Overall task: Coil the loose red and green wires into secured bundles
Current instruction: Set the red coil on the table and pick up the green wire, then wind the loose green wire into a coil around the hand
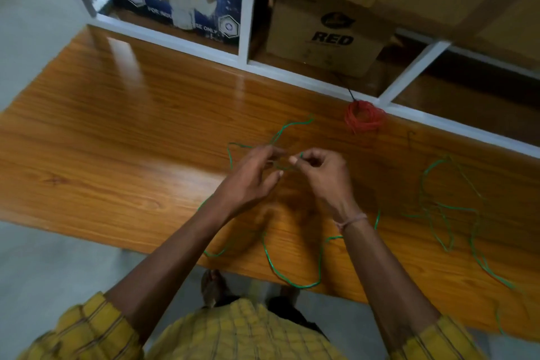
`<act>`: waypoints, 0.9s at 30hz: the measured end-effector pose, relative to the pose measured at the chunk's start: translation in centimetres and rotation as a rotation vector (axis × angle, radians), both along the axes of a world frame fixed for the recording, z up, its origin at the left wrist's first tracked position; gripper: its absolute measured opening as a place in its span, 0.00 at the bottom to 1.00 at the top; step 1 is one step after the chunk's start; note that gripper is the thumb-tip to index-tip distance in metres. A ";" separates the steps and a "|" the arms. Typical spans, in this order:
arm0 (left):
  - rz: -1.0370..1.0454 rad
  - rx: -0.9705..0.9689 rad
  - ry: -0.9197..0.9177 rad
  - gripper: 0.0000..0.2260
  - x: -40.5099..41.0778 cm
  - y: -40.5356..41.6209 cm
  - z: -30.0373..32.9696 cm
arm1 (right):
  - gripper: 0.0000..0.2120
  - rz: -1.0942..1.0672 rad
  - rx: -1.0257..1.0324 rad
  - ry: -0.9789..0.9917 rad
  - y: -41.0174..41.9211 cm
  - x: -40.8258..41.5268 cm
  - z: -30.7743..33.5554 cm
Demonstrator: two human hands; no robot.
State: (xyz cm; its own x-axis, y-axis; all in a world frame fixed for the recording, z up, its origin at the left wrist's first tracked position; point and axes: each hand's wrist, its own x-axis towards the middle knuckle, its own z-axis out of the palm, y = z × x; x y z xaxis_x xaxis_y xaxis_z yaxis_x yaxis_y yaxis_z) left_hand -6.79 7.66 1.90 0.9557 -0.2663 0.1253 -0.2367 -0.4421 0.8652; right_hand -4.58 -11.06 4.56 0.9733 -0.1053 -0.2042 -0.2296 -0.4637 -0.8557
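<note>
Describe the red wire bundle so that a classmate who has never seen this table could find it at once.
Start at the long wooden table and follow its far edge to the white shelf frame. Just below the cardboard box marked RED lies the red wire bundle. It is a tight round coil, while the green wire nearby sprawls in loose loops.

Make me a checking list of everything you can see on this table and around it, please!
Surface: glossy wooden table, mostly bare on its left half.
Job's things: red wire already coiled, lying at the far edge; green wire loose, sprawled across the table and over its near edge.
Clutter: nothing seen.
Grippers: left hand and right hand raised together, fingers pinching green wire.
Cables: a thin black strand at the red coil.
Surroundings: white-framed shelf holding a cardboard box marked RED; grey floor.
</note>
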 end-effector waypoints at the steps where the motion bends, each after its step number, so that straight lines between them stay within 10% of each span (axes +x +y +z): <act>1: -0.042 0.012 -0.024 0.18 0.1 -0.5 0.0 | 0.08 -0.015 0.052 0.011 -0.5 -0.6 1.2; 7: -0.149 -0.010 -0.015 0.09 -1.7 -3.0 1.2 | 0.07 -0.083 0.305 0.032 -3.7 -1.9 7.4; 17: 0.035 -0.649 0.343 0.03 -4.9 -6.4 8.5 | 0.24 0.133 0.468 0.243 -7.3 -6.0 8.0; 27: 0.152 -0.689 0.379 0.02 -6.7 -10.7 9.6 | 0.06 0.351 0.505 0.095 -12.0 -11.4 4.0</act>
